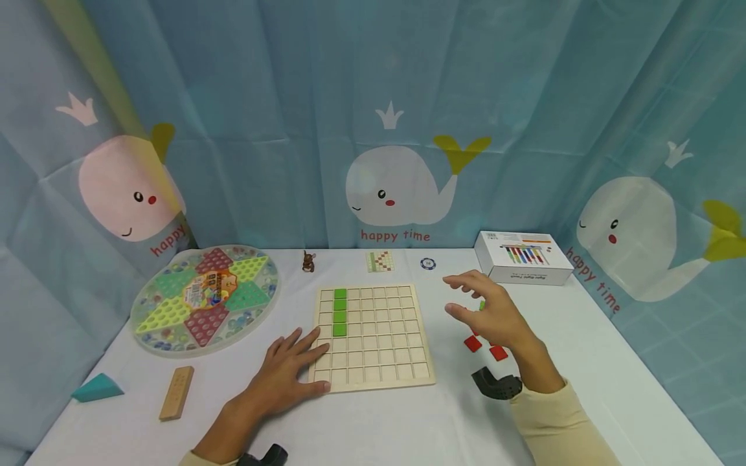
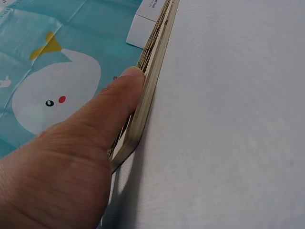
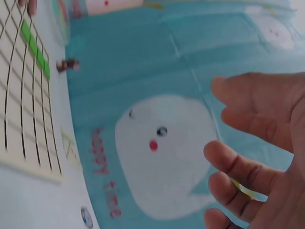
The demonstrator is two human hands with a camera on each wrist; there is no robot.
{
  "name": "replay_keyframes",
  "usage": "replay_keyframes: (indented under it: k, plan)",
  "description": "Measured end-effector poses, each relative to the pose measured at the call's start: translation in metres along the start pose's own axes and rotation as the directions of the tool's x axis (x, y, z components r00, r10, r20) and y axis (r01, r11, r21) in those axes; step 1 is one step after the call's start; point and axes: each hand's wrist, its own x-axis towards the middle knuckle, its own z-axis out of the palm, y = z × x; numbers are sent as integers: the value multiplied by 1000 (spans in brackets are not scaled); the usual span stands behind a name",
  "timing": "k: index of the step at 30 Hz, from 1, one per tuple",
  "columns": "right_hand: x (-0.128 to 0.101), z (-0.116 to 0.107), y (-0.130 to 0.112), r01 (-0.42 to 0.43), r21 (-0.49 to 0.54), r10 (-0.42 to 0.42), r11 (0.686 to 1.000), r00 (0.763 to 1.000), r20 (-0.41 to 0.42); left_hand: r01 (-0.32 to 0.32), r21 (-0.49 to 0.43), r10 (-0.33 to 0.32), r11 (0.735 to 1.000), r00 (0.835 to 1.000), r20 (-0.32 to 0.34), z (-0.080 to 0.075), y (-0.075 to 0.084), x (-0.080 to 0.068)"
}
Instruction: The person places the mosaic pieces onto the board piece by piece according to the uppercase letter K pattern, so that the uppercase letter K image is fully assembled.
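Note:
A wooden grid board (image 1: 379,374) lies on the white table, with several green square tiles (image 1: 340,317) in a line down its second column. My left hand (image 1: 285,375) rests at the board's left edge with fingers spread. The left wrist view shows its thumb (image 2: 114,105) against the board's side (image 2: 147,95). To the right of the board, my right hand (image 1: 495,310) is raised above loose red tiles (image 1: 498,353), fingers and thumb apart with nothing between them. A bit of green (image 1: 482,305) shows behind that hand, which hides part of the pile.
A round Chinese checkers board (image 1: 271,310) lies at left, near a teal wedge (image 1: 98,388) and a wooden block (image 1: 177,393). Along the back are a small brown figurine (image 1: 308,261), a pattern card (image 1: 380,261), a poker chip (image 1: 428,263) and a white box (image 1: 524,259).

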Motion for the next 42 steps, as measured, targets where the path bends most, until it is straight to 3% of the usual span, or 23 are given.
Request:
replay_keyframes:
  k: [8, 14, 19, 26, 30, 35, 42]
  plan:
    - [-10, -14, 35, -108, -45, 106, 993, 994, -29, 6, -11, -6, 1000, 1000, 4, -1, 1, 0]
    - [-17, -22, 65, -232, -68, 232, 970, 973, -2, 4, -3, -4, 1000, 1000, 3, -1, 1, 1]
    - [-26, -32, 95, -377, -112, 384, 919, 922, 46, -3, -7, 3, 1000, 1000, 2, 0, 2, 2]
    - [-39, -43, 121, -506, -156, 526, 848, 838, 142, 2, 1, -2, 1000, 1000, 3, -1, 2, 1]
    - [-45, -45, 133, -537, -168, 562, 826, 806, 187, 6, 3, -6, 1000, 1000, 6, -2, 2, 1]
    - [-48, -46, 141, -536, -200, 572, 820, 785, 238, 9, -3, -9, 1000, 1000, 5, -3, 3, 0]
    - [-48, -43, 146, -501, -281, 567, 818, 784, 253, 8, 3, -8, 1000, 1000, 2, -2, 3, 0]
